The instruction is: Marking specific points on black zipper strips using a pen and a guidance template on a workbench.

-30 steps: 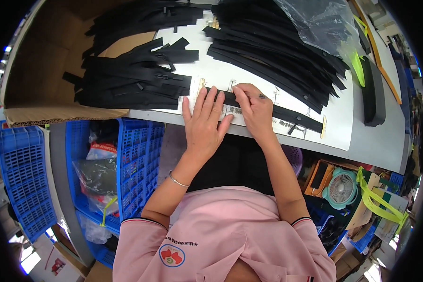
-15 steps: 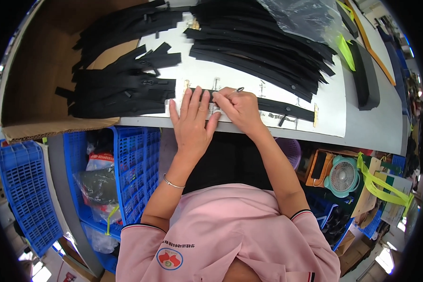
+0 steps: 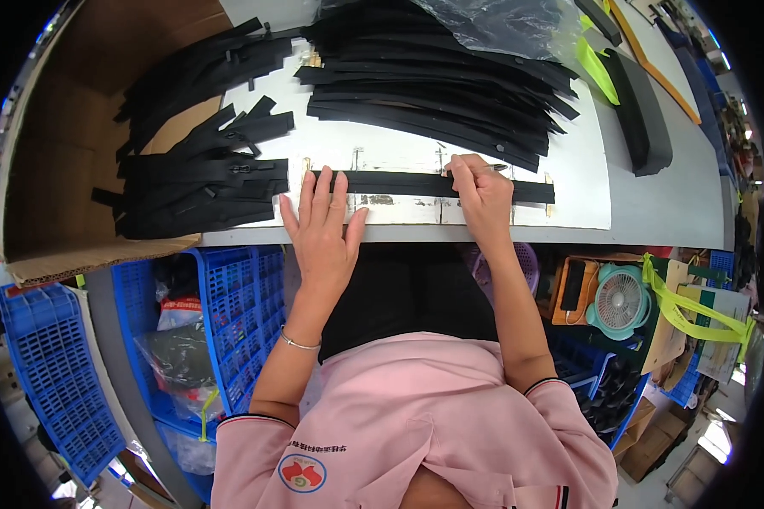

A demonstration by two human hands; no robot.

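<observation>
The two hands are apart, with part of a black strip showing between them. The left hand is spread flat, its fingertips on the strip's left end and its wrist out past the table edge. The right hand is curled around a thin pen-like stick and is on the strip, nearer the right end. The strip lies straight across a white board with dark marks, close to the board's near edge. A thin band of white shows below the strip, and a wider band above it, up to a big pile of black strips. White shows to the right too, then the grey table. On the left, room is tight: a smaller pile of black strips ends just beside the left hand, partly inside a cardboard box. A see-through bag lies at the big pile's far side. A long black block is well off to the right.
</observation>
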